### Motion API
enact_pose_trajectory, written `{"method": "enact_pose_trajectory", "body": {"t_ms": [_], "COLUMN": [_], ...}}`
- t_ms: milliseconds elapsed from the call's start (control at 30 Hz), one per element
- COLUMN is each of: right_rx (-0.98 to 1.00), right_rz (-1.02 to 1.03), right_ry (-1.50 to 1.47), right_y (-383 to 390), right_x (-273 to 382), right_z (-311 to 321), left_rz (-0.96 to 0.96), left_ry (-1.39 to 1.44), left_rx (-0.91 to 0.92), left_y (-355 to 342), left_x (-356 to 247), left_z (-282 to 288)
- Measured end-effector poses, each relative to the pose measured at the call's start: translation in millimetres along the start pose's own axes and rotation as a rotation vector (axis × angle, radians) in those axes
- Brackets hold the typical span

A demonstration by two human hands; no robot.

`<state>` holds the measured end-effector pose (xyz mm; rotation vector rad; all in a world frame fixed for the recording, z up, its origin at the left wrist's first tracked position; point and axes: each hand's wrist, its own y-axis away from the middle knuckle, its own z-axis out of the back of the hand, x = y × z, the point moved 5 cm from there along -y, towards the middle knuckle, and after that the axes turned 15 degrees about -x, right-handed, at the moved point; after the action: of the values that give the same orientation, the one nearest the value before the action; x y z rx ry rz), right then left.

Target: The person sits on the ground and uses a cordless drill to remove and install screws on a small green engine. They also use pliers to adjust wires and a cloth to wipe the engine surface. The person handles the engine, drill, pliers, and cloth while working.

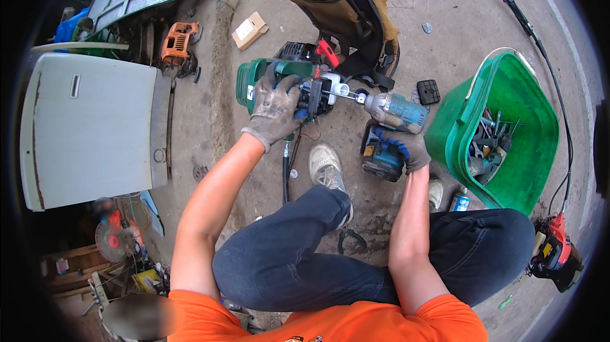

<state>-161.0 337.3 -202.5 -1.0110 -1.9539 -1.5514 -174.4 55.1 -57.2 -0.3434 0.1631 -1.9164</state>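
Observation:
My gloved left hand [273, 103] grips the top of a green-cased engine unit [248, 81] with black parts and a small white tank. My gloved right hand [403, 145] is closed round the handle of a blue and silver cordless driver [397, 113], held level with its battery below. A long metal shank runs from the driver's nose to the engine's side near my left fingers; its tip is hard to make out. A black tube hangs below the engine. A small black cover [427, 93] lies just beyond the driver.
A green bucket [527, 157] of tools stands at right, beside a long pole tool [518, 11]. A backpack frame [330, 5] and cardboard box [250, 29] lie ahead. At left are a white panel [95, 132], an orange machine [178, 46], a trolley and clutter. My legs are bent below.

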Motion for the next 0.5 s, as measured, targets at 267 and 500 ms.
{"method": "enact_pose_trajectory", "body": {"t_ms": [267, 500], "right_rx": [0.054, 0.163], "right_rz": [0.081, 0.065], "right_ry": [-0.068, -0.204], "right_y": [-15, -10], "right_x": [-22, -22], "right_z": [4, -4], "left_rz": [-0.011, -0.017], "left_ry": [0.007, 0.010], "left_rx": [-0.020, -0.026], "left_y": [-1, -3], "left_x": [5, -2], "left_z": [0, 1]}}
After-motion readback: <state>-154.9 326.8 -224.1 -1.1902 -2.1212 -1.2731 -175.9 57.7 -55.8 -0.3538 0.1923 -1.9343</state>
